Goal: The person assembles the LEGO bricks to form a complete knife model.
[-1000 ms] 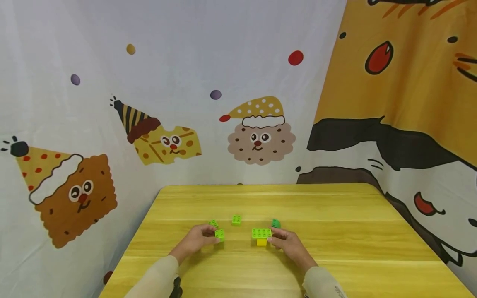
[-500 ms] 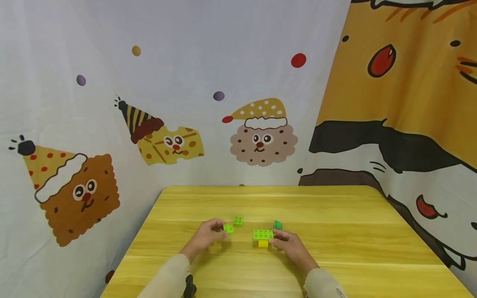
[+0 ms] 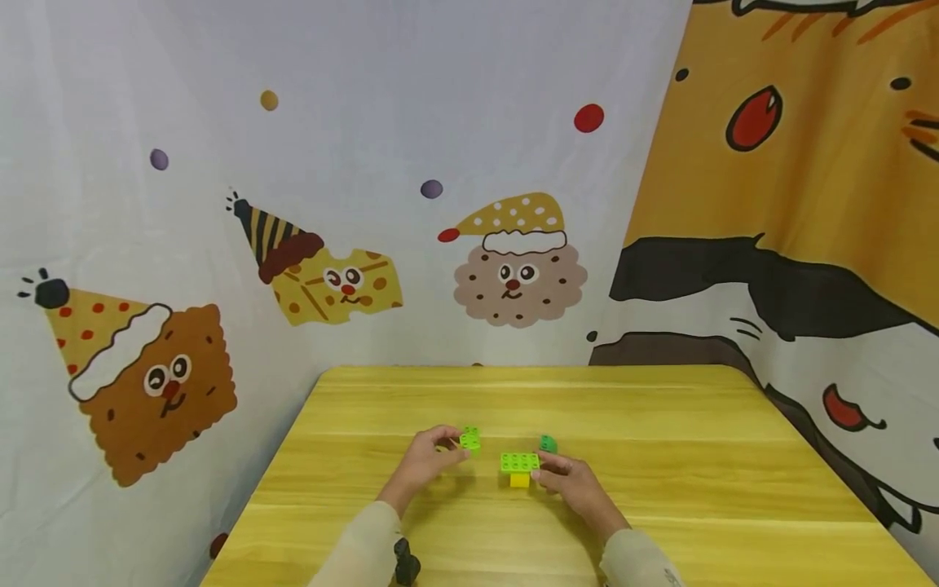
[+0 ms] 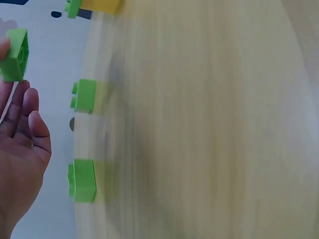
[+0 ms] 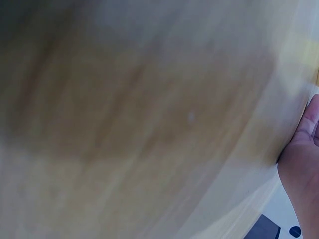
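A light green square building brick (image 3: 469, 443) is pinched by the thumb and fingers of my left hand (image 3: 429, 462), raised off the table in the left wrist view. Past it in the head view shows part of another light green brick (image 3: 472, 430). My right hand (image 3: 577, 485) holds the right end of a long light green brick (image 3: 519, 462), which sits on a yellow brick (image 3: 519, 481). Only part of that hand (image 5: 299, 164) enters the right wrist view, its fingertips cut off.
A darker green brick (image 3: 547, 443) with a rounded side lies behind the right hand. Two light green bricks, one nearer (image 4: 84, 180) and one farther (image 4: 86, 95), stand on the wooden table (image 3: 660, 424) in the left wrist view. A cartoon-printed cloth (image 3: 367, 163) hangs behind.
My left hand has carried its light green brick rightward and slightly away, toward the middle, uncovering and then covering bricks behind. The right hand and its bricks have stayed nearly still.
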A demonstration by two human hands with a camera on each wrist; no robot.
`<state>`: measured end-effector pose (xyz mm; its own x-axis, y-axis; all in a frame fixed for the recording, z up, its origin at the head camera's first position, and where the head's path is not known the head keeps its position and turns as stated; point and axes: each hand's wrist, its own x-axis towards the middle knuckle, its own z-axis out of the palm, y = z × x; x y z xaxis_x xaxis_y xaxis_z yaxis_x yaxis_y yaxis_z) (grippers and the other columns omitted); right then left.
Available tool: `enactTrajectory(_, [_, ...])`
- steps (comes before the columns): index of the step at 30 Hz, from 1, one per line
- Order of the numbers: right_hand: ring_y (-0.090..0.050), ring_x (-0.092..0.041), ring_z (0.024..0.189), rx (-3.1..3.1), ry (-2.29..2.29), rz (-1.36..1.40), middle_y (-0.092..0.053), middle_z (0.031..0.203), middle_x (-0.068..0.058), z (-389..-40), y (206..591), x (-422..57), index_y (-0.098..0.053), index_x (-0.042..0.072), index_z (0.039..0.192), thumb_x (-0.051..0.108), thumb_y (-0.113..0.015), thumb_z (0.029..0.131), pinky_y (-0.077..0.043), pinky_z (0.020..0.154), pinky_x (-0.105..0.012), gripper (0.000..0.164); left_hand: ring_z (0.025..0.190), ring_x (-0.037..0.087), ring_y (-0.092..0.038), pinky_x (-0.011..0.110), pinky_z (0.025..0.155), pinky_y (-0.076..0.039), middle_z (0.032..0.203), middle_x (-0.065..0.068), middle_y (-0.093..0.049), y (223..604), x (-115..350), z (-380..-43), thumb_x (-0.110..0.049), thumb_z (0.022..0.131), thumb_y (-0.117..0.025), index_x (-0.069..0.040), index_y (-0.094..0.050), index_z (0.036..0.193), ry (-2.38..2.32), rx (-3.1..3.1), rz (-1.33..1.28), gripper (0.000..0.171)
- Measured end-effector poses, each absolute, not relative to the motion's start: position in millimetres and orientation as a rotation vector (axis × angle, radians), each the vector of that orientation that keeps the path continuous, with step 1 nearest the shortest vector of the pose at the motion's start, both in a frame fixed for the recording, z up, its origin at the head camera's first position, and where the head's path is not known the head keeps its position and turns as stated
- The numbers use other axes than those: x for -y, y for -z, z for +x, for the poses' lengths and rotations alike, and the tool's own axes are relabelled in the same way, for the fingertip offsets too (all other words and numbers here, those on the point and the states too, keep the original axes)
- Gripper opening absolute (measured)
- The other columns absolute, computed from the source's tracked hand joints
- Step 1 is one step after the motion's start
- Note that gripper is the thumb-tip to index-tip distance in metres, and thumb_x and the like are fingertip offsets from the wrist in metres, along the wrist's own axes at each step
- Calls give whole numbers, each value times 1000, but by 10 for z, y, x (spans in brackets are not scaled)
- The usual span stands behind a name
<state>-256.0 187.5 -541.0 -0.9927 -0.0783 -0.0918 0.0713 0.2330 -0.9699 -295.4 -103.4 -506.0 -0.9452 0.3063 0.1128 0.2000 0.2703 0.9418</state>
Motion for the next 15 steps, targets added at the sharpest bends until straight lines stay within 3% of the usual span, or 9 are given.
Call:
enactTrajectory(7, [-64,-24,95,-2361,1885,-7,-66,118,-16,-2577,5425,-1885,-55,-2,138,26,-75,90,-53,79,-37,59,97,24,-56,35,75,-50,109,10,-62,5103,852,-2921,-27,89,-77,-3,-66,120,-1771,-2426,486,40])
enactTrajectory(15, [-65,-25,97,-2346,1906,-33,-67,118,-16,-2583,5448,-1884,-55,-3,138,25,-74,91,-53,79,-38,58,101,24,-55,37,79,-50,113,6,-61,5051,707,-2926,-31,88,-78,-12,-68,119,-1767,-2419,467,38])
